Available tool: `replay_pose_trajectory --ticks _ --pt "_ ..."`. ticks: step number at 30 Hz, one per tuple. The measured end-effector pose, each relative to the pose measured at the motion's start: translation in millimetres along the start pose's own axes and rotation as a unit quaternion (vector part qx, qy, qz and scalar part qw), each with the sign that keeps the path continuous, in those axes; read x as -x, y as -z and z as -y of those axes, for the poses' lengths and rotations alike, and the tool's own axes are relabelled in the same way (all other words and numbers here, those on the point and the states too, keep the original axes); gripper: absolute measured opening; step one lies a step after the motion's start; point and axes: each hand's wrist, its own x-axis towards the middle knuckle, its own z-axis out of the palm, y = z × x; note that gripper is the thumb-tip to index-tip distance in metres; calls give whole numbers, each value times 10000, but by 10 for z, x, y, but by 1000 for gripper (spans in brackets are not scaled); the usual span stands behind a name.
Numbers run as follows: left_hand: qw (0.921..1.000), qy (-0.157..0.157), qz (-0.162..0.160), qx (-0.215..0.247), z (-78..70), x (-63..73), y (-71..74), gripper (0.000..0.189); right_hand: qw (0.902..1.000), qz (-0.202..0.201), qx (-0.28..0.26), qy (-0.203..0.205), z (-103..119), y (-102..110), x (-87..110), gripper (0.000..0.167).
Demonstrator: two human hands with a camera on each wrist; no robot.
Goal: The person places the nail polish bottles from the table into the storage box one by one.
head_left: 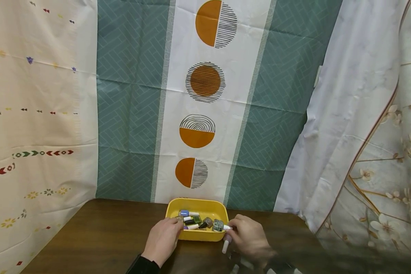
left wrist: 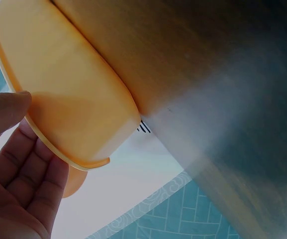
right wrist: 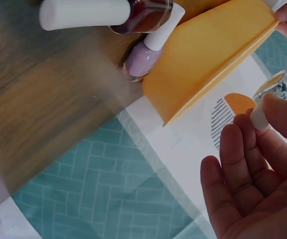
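A yellow plastic bin [head_left: 200, 236] stands on the table against the backdrop, with several nail polish bottles lying in it. My left hand [head_left: 162, 239] grips its left front rim; in the left wrist view the thumb [left wrist: 9, 112] presses the outer wall and the fingers reach over the edge. Above the bin's right end, my right hand [head_left: 250, 235] pinches a glittery nail polish bottle [right wrist: 276, 85] by its white cap, between thumb and forefinger. A lilac nail polish bottle [right wrist: 142, 60] lies on the table by the bin's right front corner.
A dark red nail polish bottle [right wrist: 145, 16] with a white cap lies near the lilac one. More bottles [head_left: 246, 263] are partly hidden below my right forearm, which is blurred. The wooden table [head_left: 89, 236] meets a hanging patterned cloth [head_left: 130, 114] behind the bin.
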Motion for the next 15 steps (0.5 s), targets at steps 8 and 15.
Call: replay_pose_trajectory --ticks 8,15 --pt "10000 -25 9 42 2 7 -21 9 9994 226 197 -187 46 -109 -228 12" --pt "10000 -33 -31 0 14 -5 -32 12 9987 374 243 -241 119 -162 -370 10"
